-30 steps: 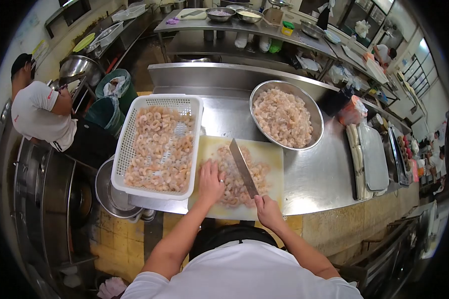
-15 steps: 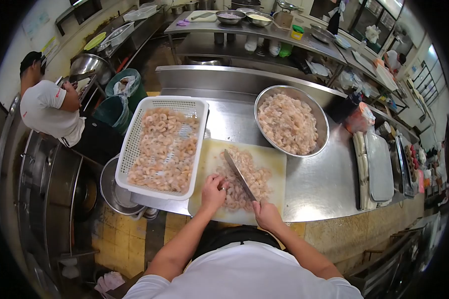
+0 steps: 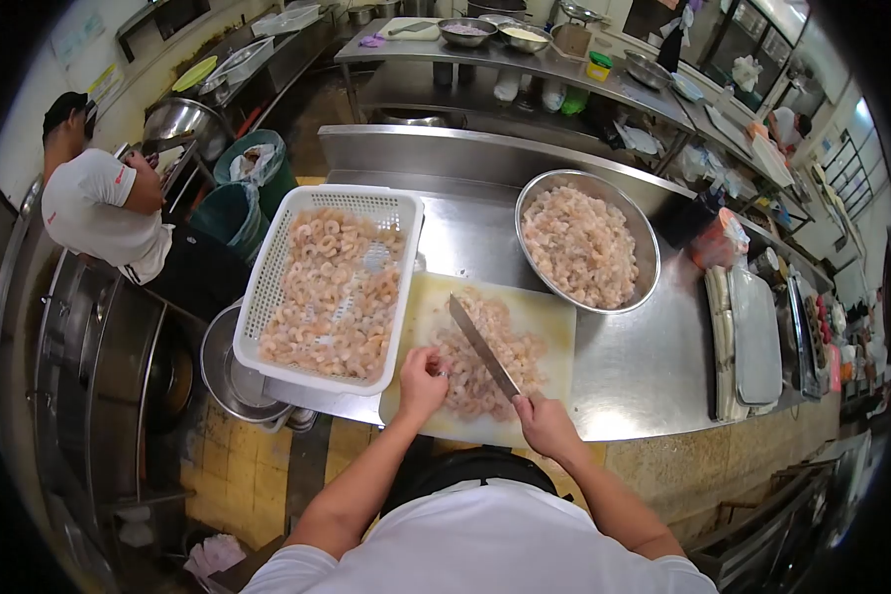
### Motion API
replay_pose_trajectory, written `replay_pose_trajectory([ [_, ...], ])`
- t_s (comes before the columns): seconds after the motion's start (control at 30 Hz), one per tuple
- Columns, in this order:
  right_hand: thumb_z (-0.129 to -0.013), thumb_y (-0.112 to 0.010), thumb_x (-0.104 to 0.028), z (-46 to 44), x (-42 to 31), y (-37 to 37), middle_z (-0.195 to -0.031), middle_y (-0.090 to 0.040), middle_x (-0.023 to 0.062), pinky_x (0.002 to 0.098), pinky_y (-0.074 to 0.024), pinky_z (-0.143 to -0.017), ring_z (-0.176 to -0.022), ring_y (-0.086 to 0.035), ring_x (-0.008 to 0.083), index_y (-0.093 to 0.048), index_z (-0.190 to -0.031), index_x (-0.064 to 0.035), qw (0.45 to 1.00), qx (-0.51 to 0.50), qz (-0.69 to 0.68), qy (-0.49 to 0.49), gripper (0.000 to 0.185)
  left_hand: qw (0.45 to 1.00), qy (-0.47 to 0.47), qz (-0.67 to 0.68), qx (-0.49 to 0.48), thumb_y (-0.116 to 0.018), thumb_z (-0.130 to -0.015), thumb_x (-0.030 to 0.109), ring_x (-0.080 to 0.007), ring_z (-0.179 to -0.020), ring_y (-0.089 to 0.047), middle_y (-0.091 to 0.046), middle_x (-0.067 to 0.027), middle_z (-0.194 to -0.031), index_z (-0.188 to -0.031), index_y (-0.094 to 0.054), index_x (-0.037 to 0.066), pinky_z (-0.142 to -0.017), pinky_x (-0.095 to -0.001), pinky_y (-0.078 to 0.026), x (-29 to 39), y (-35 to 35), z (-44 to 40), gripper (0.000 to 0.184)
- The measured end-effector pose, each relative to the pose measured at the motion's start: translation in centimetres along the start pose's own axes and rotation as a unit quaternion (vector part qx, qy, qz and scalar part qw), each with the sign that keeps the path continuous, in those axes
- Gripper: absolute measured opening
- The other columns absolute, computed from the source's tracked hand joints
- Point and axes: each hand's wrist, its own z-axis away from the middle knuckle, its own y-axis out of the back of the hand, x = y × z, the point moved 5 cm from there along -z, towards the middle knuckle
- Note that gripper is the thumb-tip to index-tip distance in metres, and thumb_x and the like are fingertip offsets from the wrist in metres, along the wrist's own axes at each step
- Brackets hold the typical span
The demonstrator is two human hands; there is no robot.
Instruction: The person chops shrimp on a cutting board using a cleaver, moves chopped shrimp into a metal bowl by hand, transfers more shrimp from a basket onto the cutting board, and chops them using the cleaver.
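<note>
My right hand (image 3: 546, 426) grips the handle of a knife (image 3: 483, 345), whose long blade slants up and left across a pile of peeled shrimp (image 3: 505, 342). The shrimp lie on a pale yellowish cutting board (image 3: 554, 386), some of them looking cut into pieces. My left hand (image 3: 424, 383) is at the left edge of the pile, fingers curled; what they hold, if anything, is hidden. A white perforated basket (image 3: 413, 238) of whole peeled shrimp (image 3: 332, 287) stands left of the board. Behind it to the right is a steel bowl (image 3: 651, 259) heaped with shrimp meat (image 3: 579, 243).
The steel table (image 3: 629, 386) has a raised back edge. Trays (image 3: 754, 337) stand upright at its right end. Below the basket's left side is a metal pot (image 3: 230, 371). A co-worker (image 3: 104, 203) stands at far left near green bins (image 3: 230, 220). Bowls (image 3: 467, 32) sit on a rear counter.
The view has shifted slightly, so the table appears further right. My left hand has drawn a little left from the shrimp pile. My right hand and the knife have moved slightly right.
</note>
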Motion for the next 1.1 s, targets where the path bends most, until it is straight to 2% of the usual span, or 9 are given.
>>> replay_pose_trajectory([
  [0.13, -0.11, -0.053, -0.04, 1.5, -2.5, 2.0, -0.083, -0.068, 0.0374, 0.0626, -0.0524, -0.075, -0.082, -0.067, 0.0581, -0.066, -0.094, 0.008, 1.0, 0.006, -0.026, -0.001, 0.052, 1.0, 0.01, 0.012, 0.009, -0.084, -0.085, 0.003, -0.0244, -0.086, -0.07, -0.067, -0.0123, -0.101, -0.114, -0.07, -0.001, -0.077, -0.0346, -0.06, -0.2, -0.4, -0.3, 0.032],
  [0.27, -0.11, -0.054, -0.038, -0.3, 2.8, -2.7, -0.079, -0.066, 0.0373, 0.0624, -0.0511, -0.072, -0.08, -0.065, 0.0585, -0.066, -0.093, 0.0079, 0.999, 0.005, 0.047, 0.021, 0.05, 1.0, -0.006, 0.014, 0.011, -0.083, -0.084, 0.001, -0.0222, -0.087, -0.071, -0.068, -0.0125, -0.102, -0.115, -0.07, -0.001, -0.078, -0.0339, -0.06, -0.9, -0.5, -0.4, 0.033],
  [0.43, -0.11, -0.053, -0.04, 1.0, -1.8, 1.6, -0.08, -0.067, 0.0374, 0.0635, -0.0514, -0.073, -0.081, -0.065, 0.059, -0.066, -0.092, 0.0079, 1.0, -0.02, -0.01, -0.012, 0.052, 1.0, 0.013, 0.02, 0.011, -0.079, -0.084, -0.001, -0.0218, -0.087, -0.071, -0.068, -0.0122, -0.104, -0.115, -0.07, -0.002, -0.08, -0.0338, -0.06, -0.4, -0.2, -0.4, 0.032],
  [0.53, -0.11, -0.053, -0.041, 1.5, -2.5, 1.6, -0.08, -0.067, 0.0371, 0.0629, -0.0519, -0.074, -0.081, -0.066, 0.0588, -0.066, -0.09, 0.008, 0.999, 0.019, -0.02, 0.018, 0.054, 0.999, 0.022, 0.029, 0.015, -0.079, -0.084, -0.001, -0.0217, -0.087, -0.071, -0.068, -0.0118, -0.104, -0.115, -0.07, -0.001, -0.081, -0.0332, -0.06, -0.7, -0.2, 0.0, 0.032],
  [0.67, -0.111, -0.054, -0.039, -0.2, 3.5, -2.7, -0.08, -0.067, 0.0348, 0.0568, -0.0511, -0.07, -0.079, -0.067, 0.0542, -0.066, -0.093, 0.0061, 0.999, -0.011, 0.046, 0.012, 0.05, 1.0, -0.002, 0.021, 0.017, -0.079, -0.083, 0.0, -0.0213, -0.087, -0.071, -0.068, -0.0122, -0.108, -0.117, -0.069, -0.001, -0.078, -0.033, -0.06, -1.2, -0.5, -0.2, 0.035],
  [0.77, -0.11, -0.054, -0.039, 1.1, 0.2, 0.9, -0.083, -0.067, 0.0366, 0.0589, -0.0513, -0.074, -0.082, -0.066, 0.056, -0.066, -0.093, 0.0059, 0.999, -0.037, 0.014, -0.029, 0.049, 0.999, 0.047, 0.001, 0.004, -0.079, -0.085, 0.005, -0.0268, -0.092, -0.071, -0.066, -0.0167, -0.114, -0.122, -0.066, -0.001, -0.081, -0.0388, -0.059, 1.4, 0.5, -0.6, 0.04],
  [0.83, -0.11, -0.053, -0.039, 2.0, -2.0, 2.8, -0.087, -0.067, 0.0388, 0.0619, -0.0519, -0.079, -0.087, -0.066, 0.0583, -0.067, -0.094, 0.007, 0.999, -0.028, -0.004, -0.036, 0.05, 0.995, 0.06, -0.075, 0.005, -0.077, -0.088, 0.01, -0.0339, -0.098, -0.07, -0.064, -0.0213, -0.119, -0.126, -0.064, -0.001, -0.086, -0.0448, -0.058, 2.2, 0.7, -1.7, 0.042],
  [0.97, -0.11, -0.055, -0.038, 1.0, 1.0, 0.5, -0.082, -0.067, 0.0356, 0.0571, -0.0516, -0.071, -0.08, -0.066, 0.0551, -0.066, -0.094, 0.0065, 0.999, 0.034, 0.023, 0.007, 0.049, 0.973, 0.018, -0.223, -0.046, -0.073, -0.091, 0.017, -0.0464, -0.108, -0.067, -0.062, -0.0299, -0.125, -0.131, -0.061, -0.002, -0.097, -0.0528, -0.053, 3.2, 0.0, -3.4, 0.046],
  [1.1, -0.11, -0.055, -0.035, 0.5, 3.0, 0.0, -0.08, -0.066, 0.0358, 0.0573, -0.051, -0.07, -0.078, -0.065, 0.0558, -0.065, -0.093, 0.0065, 1.0, 0.015, 0.024, 0.003, 0.046, 0.966, 0.069, -0.226, -0.105, -0.071, -0.091, 0.016, -0.0485, -0.109, -0.066, -0.065, -0.029, -0.123, -0.129, -0.064, -0.002, -0.097, -0.0537, -0.053, 2.4, -1.2, -4.6, 0.042],
])
